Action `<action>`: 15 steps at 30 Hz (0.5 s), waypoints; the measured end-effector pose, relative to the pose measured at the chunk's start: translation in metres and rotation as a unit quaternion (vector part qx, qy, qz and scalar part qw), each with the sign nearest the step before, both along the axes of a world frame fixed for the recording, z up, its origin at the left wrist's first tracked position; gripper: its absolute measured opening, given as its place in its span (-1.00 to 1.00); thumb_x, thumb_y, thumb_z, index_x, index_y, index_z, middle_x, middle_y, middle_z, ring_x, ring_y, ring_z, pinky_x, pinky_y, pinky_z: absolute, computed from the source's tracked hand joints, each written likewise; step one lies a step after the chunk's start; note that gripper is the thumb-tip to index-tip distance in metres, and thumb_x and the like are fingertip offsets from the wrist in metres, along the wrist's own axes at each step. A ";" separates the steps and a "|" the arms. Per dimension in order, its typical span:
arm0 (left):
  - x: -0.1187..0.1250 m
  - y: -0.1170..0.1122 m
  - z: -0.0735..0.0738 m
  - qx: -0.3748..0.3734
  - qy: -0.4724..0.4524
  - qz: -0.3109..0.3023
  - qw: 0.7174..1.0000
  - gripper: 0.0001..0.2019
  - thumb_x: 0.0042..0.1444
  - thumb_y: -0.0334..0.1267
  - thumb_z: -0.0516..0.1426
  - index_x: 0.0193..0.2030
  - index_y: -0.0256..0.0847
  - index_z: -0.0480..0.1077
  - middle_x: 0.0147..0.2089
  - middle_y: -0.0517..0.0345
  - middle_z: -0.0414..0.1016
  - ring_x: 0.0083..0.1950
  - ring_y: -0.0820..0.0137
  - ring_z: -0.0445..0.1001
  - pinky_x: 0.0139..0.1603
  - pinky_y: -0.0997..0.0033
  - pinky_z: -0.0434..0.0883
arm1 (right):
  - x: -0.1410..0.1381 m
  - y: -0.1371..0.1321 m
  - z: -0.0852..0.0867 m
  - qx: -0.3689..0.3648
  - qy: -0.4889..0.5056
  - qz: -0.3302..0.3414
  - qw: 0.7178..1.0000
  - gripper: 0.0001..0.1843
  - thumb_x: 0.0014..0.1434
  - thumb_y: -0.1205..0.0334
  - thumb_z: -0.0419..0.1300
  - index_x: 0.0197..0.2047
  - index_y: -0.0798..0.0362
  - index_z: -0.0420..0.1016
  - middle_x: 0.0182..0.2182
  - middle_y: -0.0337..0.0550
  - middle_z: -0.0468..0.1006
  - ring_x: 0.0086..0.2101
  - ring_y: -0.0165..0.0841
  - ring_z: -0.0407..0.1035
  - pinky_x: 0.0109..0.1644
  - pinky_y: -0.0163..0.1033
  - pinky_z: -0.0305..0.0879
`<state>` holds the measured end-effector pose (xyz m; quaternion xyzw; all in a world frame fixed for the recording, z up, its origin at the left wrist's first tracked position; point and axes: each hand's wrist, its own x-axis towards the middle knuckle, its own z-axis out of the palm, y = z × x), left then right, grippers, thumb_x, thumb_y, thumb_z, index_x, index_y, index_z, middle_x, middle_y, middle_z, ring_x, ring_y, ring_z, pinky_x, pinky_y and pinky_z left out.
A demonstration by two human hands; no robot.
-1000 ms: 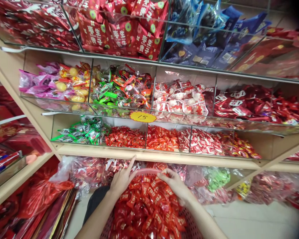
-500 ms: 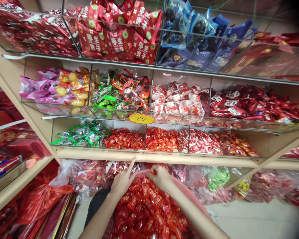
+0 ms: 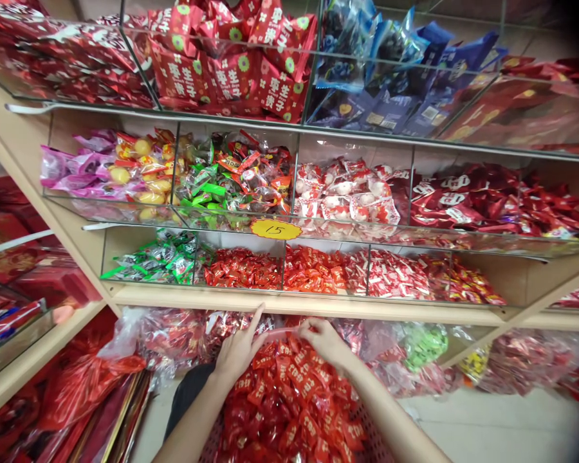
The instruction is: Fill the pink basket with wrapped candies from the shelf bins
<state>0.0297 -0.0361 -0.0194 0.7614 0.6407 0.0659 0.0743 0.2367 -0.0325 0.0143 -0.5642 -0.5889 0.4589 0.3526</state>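
Shelves cross the frame; lower centre, the likely heavy, stiff basket suits rim holds: left hand fingers spread, right hand fingers bunched, grips unclear.

Your left forearm and right forearm, both bare, reach forward from below, slanting toward each other. Your left hand shows its back, index finger extended ahead, thumb angled right. Your right hand, near it but apart, turns inward, fingers bent, their tips close together.
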 end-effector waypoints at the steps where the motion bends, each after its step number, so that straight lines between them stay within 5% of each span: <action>1: 0.000 0.000 0.000 -0.002 0.001 0.000 1.000 -0.41 0.16 0.05 -0.31 0.28 -0.07 -0.44 -0.37 0.10 0.46 -0.31 0.30 0.46 -0.31 0.45 0.24 | 0.004 -0.001 0.003 -0.032 0.062 -0.011 0.997 -0.82 -0.08 0.17 0.10 -0.53 0.11 0.37 -0.55 -0.27 0.45 -0.53 -0.48 0.26 -0.42 -0.37 0.15; 4: 0.000 0.000 0.001 -0.010 -0.001 0.004 1.000 -0.40 0.16 0.05 -0.31 0.28 -0.09 -0.43 -0.37 0.08 0.46 -0.30 0.31 0.46 -0.30 0.46 0.24 | 0.017 -0.004 0.009 -0.138 0.217 -0.031 0.966 -0.79 -0.08 0.20 0.07 -0.34 0.08 0.40 -0.45 -0.25 0.49 -0.66 -0.54 0.19 -0.62 -0.41 0.06; 7: 0.001 -0.001 0.002 -0.009 0.001 0.006 1.000 -0.39 0.15 0.07 -0.31 0.28 -0.10 -0.42 -0.36 0.06 0.46 -0.30 0.31 0.46 -0.30 0.46 0.24 | 0.027 -0.006 0.011 -0.168 0.275 -0.021 0.946 -0.72 -0.10 0.23 0.12 -0.24 0.05 0.37 -0.38 -0.24 0.52 -0.71 -0.57 0.15 -0.68 -0.42 0.02; 15: 0.000 0.000 0.000 -0.007 -0.006 -0.003 1.000 -0.40 0.15 0.07 -0.32 0.27 -0.07 -0.46 -0.32 0.06 0.46 -0.28 0.29 0.45 -0.30 0.43 0.24 | 0.005 -0.023 0.028 -0.136 0.223 0.111 0.959 -0.75 -0.06 0.26 0.15 -0.25 0.11 0.37 -0.38 -0.17 0.54 -0.30 -0.40 0.37 -0.22 -0.29 0.23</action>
